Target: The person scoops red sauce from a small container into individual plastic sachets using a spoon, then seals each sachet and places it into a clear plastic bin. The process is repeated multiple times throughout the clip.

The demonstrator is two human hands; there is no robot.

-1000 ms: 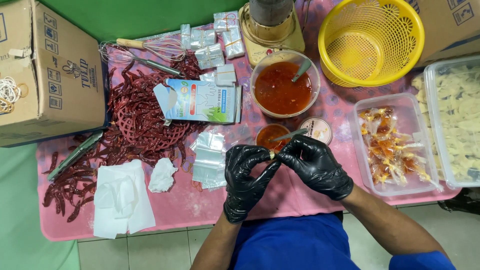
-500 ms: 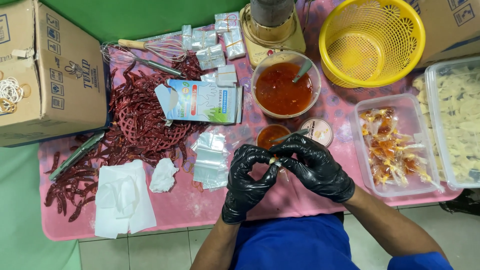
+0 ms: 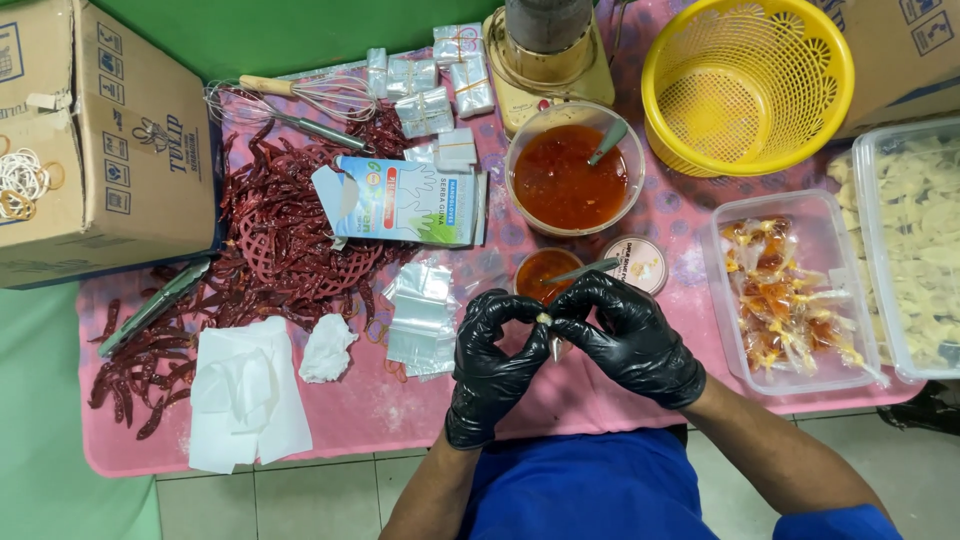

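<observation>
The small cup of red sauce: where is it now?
Head view, centre: the small sauce cup sits just beyond the gloved hands, in front of the big sauce bowl, beside a round lid.

small clear sachet (image 3: 547, 325), seemingly sauce-filled, pinched upright

Only one view is given, taken from a camera worn on the head. The scene is looked down on almost straight from above, with the person's blue-clad body cut off at 6 o'clock and the far side of the table (image 3: 400, 410) lying toward 12 o'clock. The view is held fairly close: the left hand (image 3: 493, 365) and the right hand (image 3: 625, 340) are seen just below the middle of the frame. The box (image 3: 100, 150) at 10 o'clock, the basket (image 3: 748, 85) at 1 o'clock and the tub (image 3: 905, 245) at 3 o'clock are cropped or nearly met by the edges. Floor tiles are shown along the bottom edge. No second view is supplied, so no part of the scene is shared.
</observation>
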